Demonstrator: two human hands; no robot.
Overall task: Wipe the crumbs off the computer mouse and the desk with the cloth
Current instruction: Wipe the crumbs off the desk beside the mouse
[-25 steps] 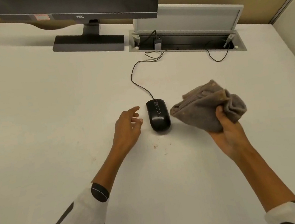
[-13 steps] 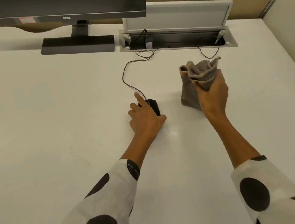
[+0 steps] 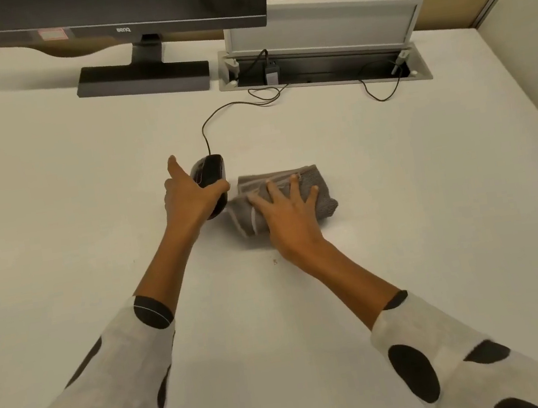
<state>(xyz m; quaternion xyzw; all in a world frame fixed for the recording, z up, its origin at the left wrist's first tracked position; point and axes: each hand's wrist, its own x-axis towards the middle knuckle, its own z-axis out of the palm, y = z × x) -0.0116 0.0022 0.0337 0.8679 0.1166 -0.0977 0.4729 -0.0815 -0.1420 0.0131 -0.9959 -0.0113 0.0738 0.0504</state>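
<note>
A black wired computer mouse (image 3: 210,172) is tipped up on its side in the middle of the white desk (image 3: 52,199). My left hand (image 3: 189,197) grips it, thumb across its right side and forefinger stretched out to the left. Just right of the mouse a folded grey cloth (image 3: 313,183) lies flat on the desk. My right hand (image 3: 288,216) presses down on it with fingers spread. A small reddish crumb (image 3: 274,261) lies on the desk near my right wrist.
A black monitor (image 3: 116,11) on its stand (image 3: 142,78) is at the back. Right of it an open cable box (image 3: 321,70) is set into the desk, and the mouse cable (image 3: 213,114) runs into it. A partition wall rises at the right.
My left hand has closed on the mouse and tilted it up. My right hand has brought the cloth down from the air and laid it flat on the desk beside the mouse.
</note>
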